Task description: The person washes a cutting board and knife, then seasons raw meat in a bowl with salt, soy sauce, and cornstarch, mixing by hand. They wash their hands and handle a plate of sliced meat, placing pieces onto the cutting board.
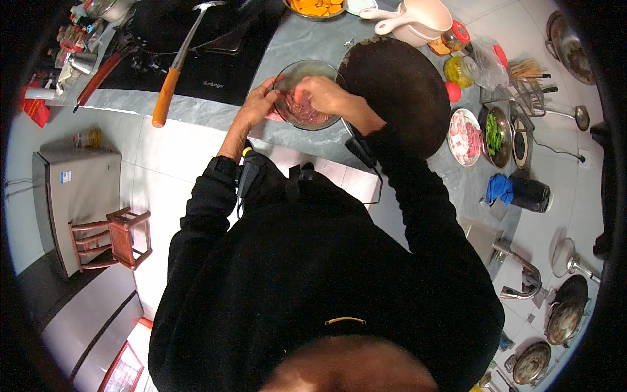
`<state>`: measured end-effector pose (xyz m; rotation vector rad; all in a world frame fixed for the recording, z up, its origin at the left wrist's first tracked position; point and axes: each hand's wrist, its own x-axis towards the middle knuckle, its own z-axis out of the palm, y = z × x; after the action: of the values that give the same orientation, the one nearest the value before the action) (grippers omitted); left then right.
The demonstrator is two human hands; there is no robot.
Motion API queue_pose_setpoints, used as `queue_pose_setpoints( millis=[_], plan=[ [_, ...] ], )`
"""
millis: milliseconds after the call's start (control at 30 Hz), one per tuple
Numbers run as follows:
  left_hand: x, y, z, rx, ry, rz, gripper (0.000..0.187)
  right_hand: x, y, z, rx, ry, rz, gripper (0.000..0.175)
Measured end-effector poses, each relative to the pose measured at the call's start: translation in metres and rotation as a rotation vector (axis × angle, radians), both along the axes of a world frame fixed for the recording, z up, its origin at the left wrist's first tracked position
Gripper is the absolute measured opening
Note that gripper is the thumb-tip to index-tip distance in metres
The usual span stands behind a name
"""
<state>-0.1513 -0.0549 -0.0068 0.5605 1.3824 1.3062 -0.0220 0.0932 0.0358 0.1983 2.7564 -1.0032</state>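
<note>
A clear glass bowl (334, 122) stands on the grey counter and holds raw sliced meat (306, 110) in reddish liquid. My left hand (255, 104) grips the bowl's left rim, thumb at the edge and fingers along the outside. My right hand (327, 97) is down inside the bowl with its fingers curled. Its fingertips are at the meat, and whether they pinch any of it is hidden. Right beside the bowl lies a large round dark board (397, 93), partly under my right forearm.
At the left, a spatula (172, 90) with a wooden handle lies across a wok (161, 24) on the black cooktop (220, 73). A plate of sliced raw meat (465, 137) and a metal bowl of green vegetables (494, 134) stand at right. Orange pieces (316, 7) fill a bowl behind.
</note>
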Motion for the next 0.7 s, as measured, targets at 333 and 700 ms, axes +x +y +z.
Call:
queue_pose_setpoints(
  millis=[333, 700],
  plan=[
    [-0.001, 0.0, -0.001, -0.004, 0.015, -0.003, 0.041, 0.008, -0.005, -0.034, 0.289, -0.136, -0.214, 0.041],
    [0.0, 0.002, 0.001, -0.032, 0.096, -0.003, 0.042, -0.001, -0.022, -0.009, 0.146, -0.155, -0.215, 0.057]
  ],
)
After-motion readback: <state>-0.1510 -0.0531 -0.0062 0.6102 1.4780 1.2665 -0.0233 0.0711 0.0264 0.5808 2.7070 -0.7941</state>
